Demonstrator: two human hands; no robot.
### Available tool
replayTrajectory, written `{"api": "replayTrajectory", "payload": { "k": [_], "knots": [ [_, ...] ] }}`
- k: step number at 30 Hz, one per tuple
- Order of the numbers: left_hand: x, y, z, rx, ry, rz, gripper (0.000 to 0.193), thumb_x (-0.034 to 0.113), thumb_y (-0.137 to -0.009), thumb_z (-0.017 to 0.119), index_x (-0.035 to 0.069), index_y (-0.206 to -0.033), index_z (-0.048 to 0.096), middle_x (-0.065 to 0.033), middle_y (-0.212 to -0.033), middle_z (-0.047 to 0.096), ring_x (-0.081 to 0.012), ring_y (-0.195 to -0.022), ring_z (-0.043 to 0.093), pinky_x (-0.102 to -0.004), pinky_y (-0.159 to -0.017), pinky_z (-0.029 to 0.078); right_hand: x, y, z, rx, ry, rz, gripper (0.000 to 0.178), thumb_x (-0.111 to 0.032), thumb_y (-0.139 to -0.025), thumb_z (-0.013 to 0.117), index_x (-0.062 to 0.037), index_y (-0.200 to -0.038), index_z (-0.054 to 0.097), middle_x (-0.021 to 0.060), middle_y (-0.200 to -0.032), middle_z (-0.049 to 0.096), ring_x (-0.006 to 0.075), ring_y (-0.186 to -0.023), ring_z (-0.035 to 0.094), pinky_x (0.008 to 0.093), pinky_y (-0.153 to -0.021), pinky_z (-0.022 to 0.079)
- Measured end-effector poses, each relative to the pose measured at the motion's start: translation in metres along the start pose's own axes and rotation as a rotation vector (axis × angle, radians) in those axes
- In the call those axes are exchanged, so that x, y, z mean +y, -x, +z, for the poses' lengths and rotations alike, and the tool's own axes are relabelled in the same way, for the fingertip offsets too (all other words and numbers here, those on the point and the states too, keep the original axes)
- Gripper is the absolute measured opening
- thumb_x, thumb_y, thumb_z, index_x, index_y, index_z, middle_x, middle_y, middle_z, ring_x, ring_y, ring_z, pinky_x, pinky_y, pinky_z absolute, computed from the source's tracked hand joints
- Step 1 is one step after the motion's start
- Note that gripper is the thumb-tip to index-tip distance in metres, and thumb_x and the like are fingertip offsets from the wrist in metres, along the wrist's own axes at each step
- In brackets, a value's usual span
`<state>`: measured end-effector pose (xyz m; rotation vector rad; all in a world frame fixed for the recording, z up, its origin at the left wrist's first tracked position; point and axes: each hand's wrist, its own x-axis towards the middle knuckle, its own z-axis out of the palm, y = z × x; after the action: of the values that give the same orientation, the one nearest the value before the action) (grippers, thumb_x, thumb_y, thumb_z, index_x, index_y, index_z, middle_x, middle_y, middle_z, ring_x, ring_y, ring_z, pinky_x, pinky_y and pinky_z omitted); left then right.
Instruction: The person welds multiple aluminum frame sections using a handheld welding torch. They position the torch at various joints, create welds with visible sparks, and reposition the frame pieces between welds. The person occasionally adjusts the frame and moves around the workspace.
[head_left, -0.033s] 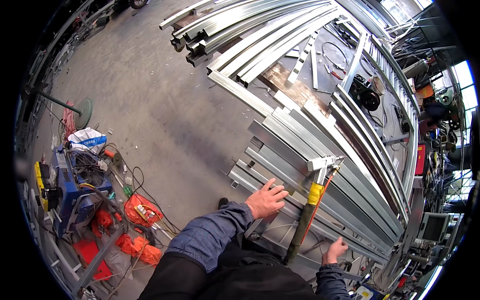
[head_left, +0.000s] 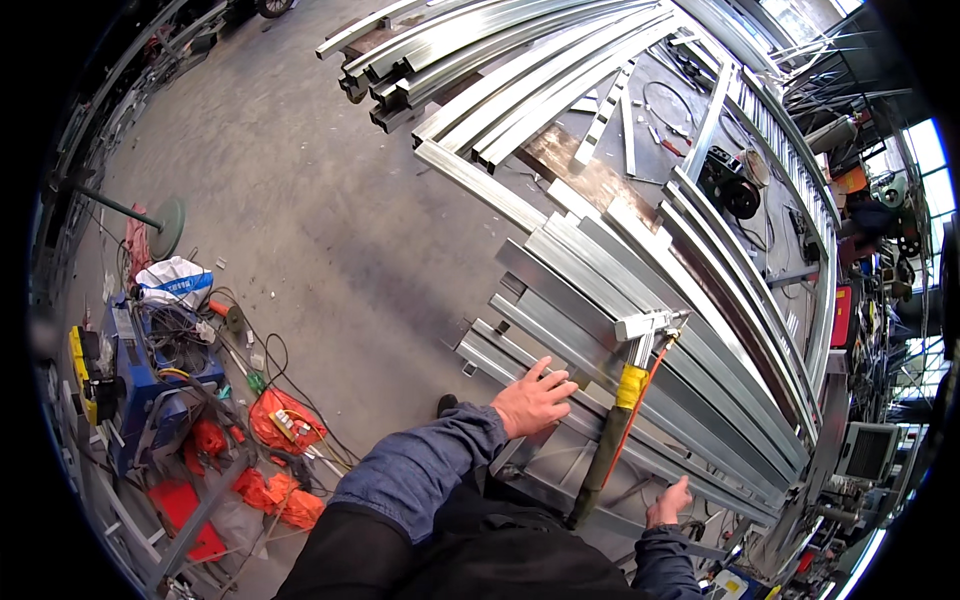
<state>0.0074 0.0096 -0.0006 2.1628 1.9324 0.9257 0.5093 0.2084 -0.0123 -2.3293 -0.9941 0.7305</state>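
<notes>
In the head view, the left hand (head_left: 532, 400) lies palm down, fingers spread, on the near metal profile (head_left: 490, 357); it is not closed around anything that shows, and what the underside of the palm and the thumb do is hidden. The right hand (head_left: 668, 502) is beside the right-hand part of the same near row, its index finger sticking out and the others curled; whether it touches the metal, or has hold of anything, I cannot make out. The near profile lies along the person's side of a stack of metal profiles (head_left: 590, 270), partly covered by the left hand.

Between the hands a T-shaped tool (head_left: 632, 387) leans across the stack, its pale head over the profiles, a yellow wrap below it and an orange hose (head_left: 640, 402) alongside; its lower end disappears at the dark clothing (head_left: 500, 550). The right forearm is cut off by the lower edge, as is the left upper arm.

At left, a blue machine (head_left: 150, 395) is half buried in cables, near orange bags (head_left: 285, 420). A wheel (head_left: 275, 8) is clipped by the top edge, and clutter near the right rim is too warped to identify
</notes>
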Motion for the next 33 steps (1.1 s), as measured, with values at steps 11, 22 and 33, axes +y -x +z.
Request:
{"api": "replayTrajectory", "payload": {
  "k": [11,22,33],
  "knots": [
    [-0.004,-0.007,-0.003,-0.102,0.027,0.043,0.018,0.023,-0.093,0.067,0.015,-0.104,0.078,0.0002,-0.144,0.064,-0.0320,-0.146,0.052,-0.0647,-0.129,0.032,0.007,-0.012,0.045,0.085,0.015,0.148,0.066,-0.050,-0.108,0.050,0.0104,-0.125,0.070,0.0188,-0.130,0.075,0.0345,-0.109,0.072,0.0498,-0.091,0.056],
    [-0.011,-0.013,-0.007,-0.121,0.025,0.090,0.023,0.023,-0.097,0.062,0.012,-0.112,0.077,-0.0008,-0.133,0.064,-0.0266,-0.143,0.054,-0.0558,-0.124,0.036,-0.011,0.018,0.042,0.209,0.081,0.097,0.061,-0.044,-0.105,0.058,0.0145,-0.110,0.074,0.0240,-0.113,0.078,0.0375,-0.099,0.073,0.0500,-0.088,0.055],
    [-0.007,-0.029,-0.029,-0.283,0.029,-0.059,0.082,0.039,-0.082,0.090,0.010,-0.151,0.056,-0.0126,-0.158,0.053,-0.0305,-0.146,0.052,-0.0484,-0.124,0.034,-0.014,0.031,0.020,0.289,0.690,-0.331,0.059,-0.040,-0.105,0.069,0.0149,-0.127,0.070,0.0264,-0.128,0.073,0.0442,-0.120,0.067,0.0497,-0.107,0.052]
  ]
}}
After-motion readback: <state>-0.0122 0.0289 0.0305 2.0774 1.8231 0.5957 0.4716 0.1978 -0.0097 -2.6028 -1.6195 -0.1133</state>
